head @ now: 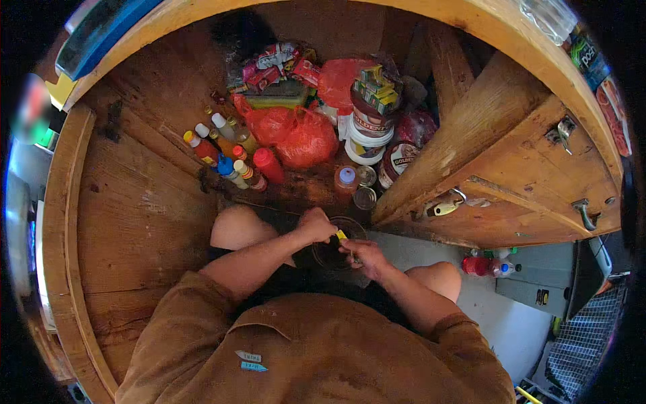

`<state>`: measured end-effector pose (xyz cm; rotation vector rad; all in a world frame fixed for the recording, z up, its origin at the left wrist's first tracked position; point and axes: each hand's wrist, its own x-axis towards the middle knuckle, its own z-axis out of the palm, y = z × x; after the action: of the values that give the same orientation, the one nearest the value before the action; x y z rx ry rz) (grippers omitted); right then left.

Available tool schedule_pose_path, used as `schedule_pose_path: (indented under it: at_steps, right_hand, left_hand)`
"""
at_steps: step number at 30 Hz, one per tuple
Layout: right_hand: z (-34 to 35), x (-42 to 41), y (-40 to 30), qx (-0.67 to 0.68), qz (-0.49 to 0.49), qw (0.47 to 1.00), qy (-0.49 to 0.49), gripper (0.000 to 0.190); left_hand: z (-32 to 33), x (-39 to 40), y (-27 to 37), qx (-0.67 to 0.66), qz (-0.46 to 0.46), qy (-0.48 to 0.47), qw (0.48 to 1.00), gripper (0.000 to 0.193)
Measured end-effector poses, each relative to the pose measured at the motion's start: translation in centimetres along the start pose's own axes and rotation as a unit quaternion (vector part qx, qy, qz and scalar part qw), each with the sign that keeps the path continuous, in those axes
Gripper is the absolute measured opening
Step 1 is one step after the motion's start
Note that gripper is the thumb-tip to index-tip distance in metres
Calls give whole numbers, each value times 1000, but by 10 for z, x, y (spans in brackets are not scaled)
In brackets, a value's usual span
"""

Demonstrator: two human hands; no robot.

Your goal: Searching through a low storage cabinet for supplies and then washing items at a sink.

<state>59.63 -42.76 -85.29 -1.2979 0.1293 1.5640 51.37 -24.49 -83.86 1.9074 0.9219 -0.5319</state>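
Between my two hands is a small yellow item (341, 235), too small to name surely. My left hand (317, 224) pinches its upper left end with the fingertips. At its lower right, my right hand (364, 256) grips it between thumb and fingers. Under both hands, between my knees, sits a round, see-through container (328, 257) with a dark inside; my hands and forearms hide part of it. Just beyond, on the cabinet floor, stand two tins (365, 198) and a bottle with a pale lid (346, 179).
Inside the wooden cabinet are several sauce bottles (232, 146), red plastic bags (303, 141), stacked white tubs (366, 144) and small yellow-green boxes (378, 91). An open door (504, 182) with a padlock (446, 207) stands right, another door (141, 217) left. Bottles (484, 266) stand on the floor.
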Motion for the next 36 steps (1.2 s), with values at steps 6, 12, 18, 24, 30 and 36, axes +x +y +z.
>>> schedule_pose_path:
  at_steps: [6,12,18,24,30,36]
  right_hand:
    - [1,-6,-8,-133,-4,990,47,29]
    - [-11,16,10,-545,-293,778,112,32]
    - [-7,28,9,-611,-246,747,95,42]
    - [15,12,1,-666,-240,695,127,43]
    - [21,7,-8,-665,-212,711,85,45]
    - [24,6,-11,-669,-232,699,105,42]
  left_hand:
    - [-21,-11,8,251,78,208,942,30]
    - [-4,-38,33,318,148,77,933,27]
    - [10,-45,39,372,208,22,904,25]
    - [8,-42,36,378,204,-16,903,29]
    - [6,-42,37,370,200,-7,907,30]
    - [-1,-52,40,343,196,-7,919,26]
